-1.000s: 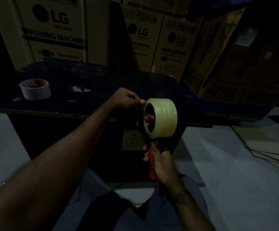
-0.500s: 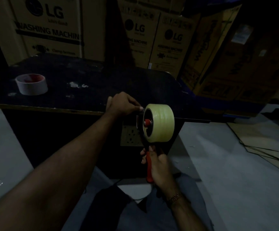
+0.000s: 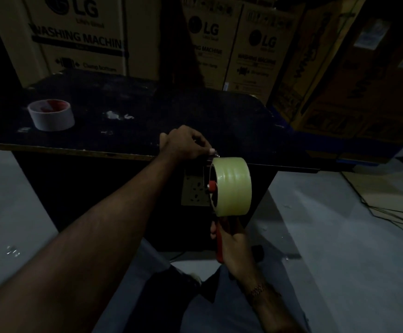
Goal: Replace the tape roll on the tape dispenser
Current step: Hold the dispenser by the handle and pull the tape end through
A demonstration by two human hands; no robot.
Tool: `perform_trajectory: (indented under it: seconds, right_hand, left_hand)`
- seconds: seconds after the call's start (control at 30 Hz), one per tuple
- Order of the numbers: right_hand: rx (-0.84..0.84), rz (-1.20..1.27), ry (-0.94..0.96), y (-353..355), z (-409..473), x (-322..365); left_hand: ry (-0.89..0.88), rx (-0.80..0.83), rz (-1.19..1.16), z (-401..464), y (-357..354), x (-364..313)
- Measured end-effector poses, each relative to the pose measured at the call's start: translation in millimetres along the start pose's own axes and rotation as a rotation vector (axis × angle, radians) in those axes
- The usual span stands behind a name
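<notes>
**Fresh roll seated on the dispenser, both hands on it**

Stacked cartons (image 3: pixel 80 37) printed with a washing-machine label filled the back of the dim room, with more boxes (image 3: pixel 354 75) leaning at the right. In front of them stood a dark table (image 3: pixel 171 116), its top marked with pale scraps, its near edge running across the view. Grey floor (image 3: pixel 328 236) lay beyond its right end, with flattened cardboard (image 3: pixel 388 195) at the far right.

On the table's left part, well apart from the hands, a white roll (image 3: pixel 51 115) with a red inside sat flat.

The dispenser (image 3: pixel 210 186) was held in the air just in front of the table's near edge, handle down. A pale yellow-green tape (image 3: pixel 233 186) sat on its red hub (image 3: pixel 212 186), its face turned to the person's left.

The right hand (image 3: pixel 231 239), a bracelet (image 3: pixel 258 290) on its wrist, gripped the red handle (image 3: pixel 219 246) below the tape, fingers curled round it.

The left hand (image 3: pixel 183 144) reached over the table edge to the dispenser's top, just above the tape. Its fingers were bunched together, thumb and fingertips (image 3: pixel 211 150) meeting at a small metal part there; whether they pinched the tape's end or the metal, the dark picture did not show.
</notes>
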State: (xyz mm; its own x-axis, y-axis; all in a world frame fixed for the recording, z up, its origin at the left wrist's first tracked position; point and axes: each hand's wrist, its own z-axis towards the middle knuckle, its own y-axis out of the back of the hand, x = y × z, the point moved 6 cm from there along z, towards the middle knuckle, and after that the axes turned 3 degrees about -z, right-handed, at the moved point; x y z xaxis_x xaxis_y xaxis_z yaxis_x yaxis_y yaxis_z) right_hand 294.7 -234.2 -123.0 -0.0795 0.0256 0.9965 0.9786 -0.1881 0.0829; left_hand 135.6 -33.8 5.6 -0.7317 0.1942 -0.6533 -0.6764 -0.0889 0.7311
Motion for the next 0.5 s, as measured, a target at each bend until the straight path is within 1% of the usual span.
perform_trajectory:
  seconds: [0.23, 0.5]
  right_hand:
    - [-0.001, -0.079, -0.081, 14.9, -12.5, -30.9]
    - [0.002, -0.061, -0.068, 14.3, -1.7, -11.2]
  left_hand:
    - [0.026, -0.013, -0.050, -2.5, 2.0, 0.3]
    - [0.034, -0.002, -0.059, -4.1, 2.6, -0.6]
